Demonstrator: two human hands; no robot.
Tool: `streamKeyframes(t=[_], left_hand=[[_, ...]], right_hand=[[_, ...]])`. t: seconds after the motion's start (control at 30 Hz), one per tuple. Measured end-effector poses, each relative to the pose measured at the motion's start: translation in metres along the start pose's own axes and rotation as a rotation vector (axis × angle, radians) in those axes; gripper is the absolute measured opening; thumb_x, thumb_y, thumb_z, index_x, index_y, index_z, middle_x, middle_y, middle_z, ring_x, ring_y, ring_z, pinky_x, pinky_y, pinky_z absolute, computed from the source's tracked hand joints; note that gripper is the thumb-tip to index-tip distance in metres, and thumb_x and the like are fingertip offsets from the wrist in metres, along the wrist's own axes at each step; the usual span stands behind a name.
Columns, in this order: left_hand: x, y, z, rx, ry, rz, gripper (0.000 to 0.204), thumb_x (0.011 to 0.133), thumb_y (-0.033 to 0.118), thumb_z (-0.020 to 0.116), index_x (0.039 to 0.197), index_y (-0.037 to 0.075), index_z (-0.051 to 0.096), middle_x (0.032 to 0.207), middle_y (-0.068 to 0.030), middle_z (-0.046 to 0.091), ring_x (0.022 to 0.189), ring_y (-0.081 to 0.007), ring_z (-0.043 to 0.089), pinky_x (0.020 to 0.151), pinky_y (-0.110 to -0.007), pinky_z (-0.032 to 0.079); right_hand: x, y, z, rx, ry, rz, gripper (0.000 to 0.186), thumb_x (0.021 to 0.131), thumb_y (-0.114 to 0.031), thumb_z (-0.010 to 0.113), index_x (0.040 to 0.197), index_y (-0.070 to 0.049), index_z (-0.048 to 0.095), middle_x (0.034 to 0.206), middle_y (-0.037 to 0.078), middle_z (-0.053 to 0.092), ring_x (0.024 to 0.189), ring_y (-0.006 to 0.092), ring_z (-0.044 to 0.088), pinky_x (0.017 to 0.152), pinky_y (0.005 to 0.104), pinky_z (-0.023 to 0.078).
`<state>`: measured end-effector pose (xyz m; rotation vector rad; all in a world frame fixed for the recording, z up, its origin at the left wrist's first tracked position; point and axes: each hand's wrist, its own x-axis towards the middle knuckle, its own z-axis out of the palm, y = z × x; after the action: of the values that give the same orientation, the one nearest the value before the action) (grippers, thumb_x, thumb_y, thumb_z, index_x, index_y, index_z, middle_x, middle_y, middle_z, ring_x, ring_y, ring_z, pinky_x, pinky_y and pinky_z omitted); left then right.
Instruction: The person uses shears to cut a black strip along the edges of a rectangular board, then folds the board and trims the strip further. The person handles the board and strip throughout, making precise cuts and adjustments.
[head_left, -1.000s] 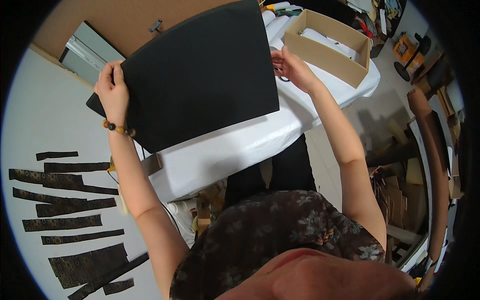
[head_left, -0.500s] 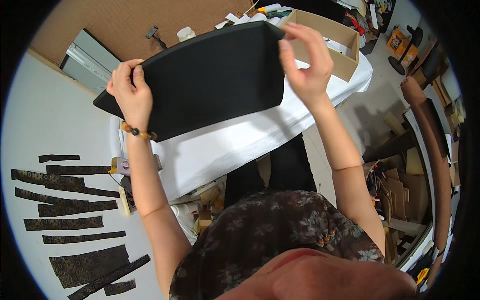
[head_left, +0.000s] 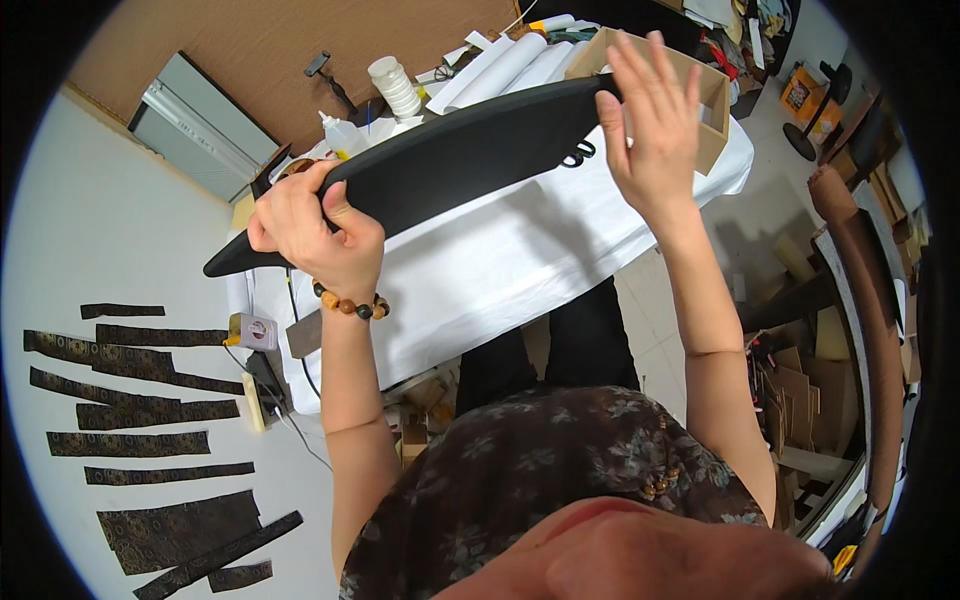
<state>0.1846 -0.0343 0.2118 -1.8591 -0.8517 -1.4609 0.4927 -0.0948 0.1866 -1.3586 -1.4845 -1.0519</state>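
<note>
A long, black, curved-edged panel (head_left: 460, 150) is held up over the white-covered table (head_left: 470, 270), tilted so that its edge faces me. My left hand (head_left: 322, 225) is closed around its long edge near the left end, thumb on the near face. A bead bracelet (head_left: 350, 305) circles that wrist. At the panel's right end my right hand (head_left: 655, 150) is open, fingers stretched upward and thumb beside the corner. Whether its palm presses on the end I cannot tell. Black scissor handles (head_left: 578, 155) show just below the panel's right part.
Behind the panel lie white paper rolls (head_left: 500, 70), a ribbed white container (head_left: 395, 88), a squeeze bottle (head_left: 343, 135) and a hammer (head_left: 330, 80). A cardboard box (head_left: 712, 125) stands at the back right. Dark patterned fabric strips (head_left: 150, 443) lie on the pale surface at left.
The panel has tipped from showing its broad face to nearly edge-on. My left hand has moved right and nearer; my right hand has shifted right, its fingers straightening. The scissor handles now show.
</note>
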Motion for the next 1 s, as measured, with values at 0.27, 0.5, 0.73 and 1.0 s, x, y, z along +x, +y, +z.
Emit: streamKeyframes(t=[0.27, 0.5, 0.73, 1.0], left_hand=[[-0.007, 0.022, 0.013, -0.163, 0.039, 0.038, 0.012, 0.080, 0.008, 0.063, 0.090, 0.013, 0.068, 0.080, -0.0011, 0.061, 0.079, -0.0209, 0.056, 0.083, -0.037, 0.027], [0.003, 0.029, 0.005, -0.268, 0.088, -0.020, 0.022, 0.073, 0.027, 0.078, 0.087, 0.012, 0.068, 0.088, -0.0008, 0.061, 0.094, -0.0233, 0.051, 0.091, -0.040, 0.027], [0.011, -0.044, -0.025, -0.170, 0.407, -0.306, 0.073, 0.087, 0.022, 0.066, 0.141, -0.005, 0.025, 0.143, -0.0228, 0.025, 0.134, -0.0340, 0.027, 0.113, -0.048, 0.019], [-0.037, -0.043, -0.026, -0.583, 0.407, -0.817, 0.057, 0.101, 0.023, 0.041, 0.146, -0.004, 0.019, 0.149, -0.0244, 0.022, 0.142, -0.0331, 0.022, 0.118, -0.044, 0.012]], right_hand=[[0.048, -0.087, -0.004, 0.421, -0.307, -0.256, 0.036, 0.079, -0.031, 0.073, 0.102, -0.007, 0.060, 0.087, 0.007, 0.064, 0.085, 0.0271, 0.065, 0.078, 0.0393, 0.052], [0.032, -0.092, -0.016, 0.452, -0.287, -0.133, 0.028, 0.079, -0.032, 0.075, 0.084, -0.009, 0.061, 0.067, 0.004, 0.062, 0.059, 0.0254, 0.063, 0.052, 0.0357, 0.047], [0.012, -0.087, -0.032, 0.367, -0.225, -0.035, 0.029, 0.073, -0.028, 0.084, 0.084, -0.008, 0.066, 0.066, 0.003, 0.062, 0.052, 0.0209, 0.057, 0.049, 0.0319, 0.043], [0.006, -0.078, -0.038, 0.455, -0.166, 0.121, 0.027, 0.076, -0.021, 0.083, 0.083, -0.003, 0.065, 0.064, 0.007, 0.062, 0.050, 0.0180, 0.055, 0.050, 0.0270, 0.042]])
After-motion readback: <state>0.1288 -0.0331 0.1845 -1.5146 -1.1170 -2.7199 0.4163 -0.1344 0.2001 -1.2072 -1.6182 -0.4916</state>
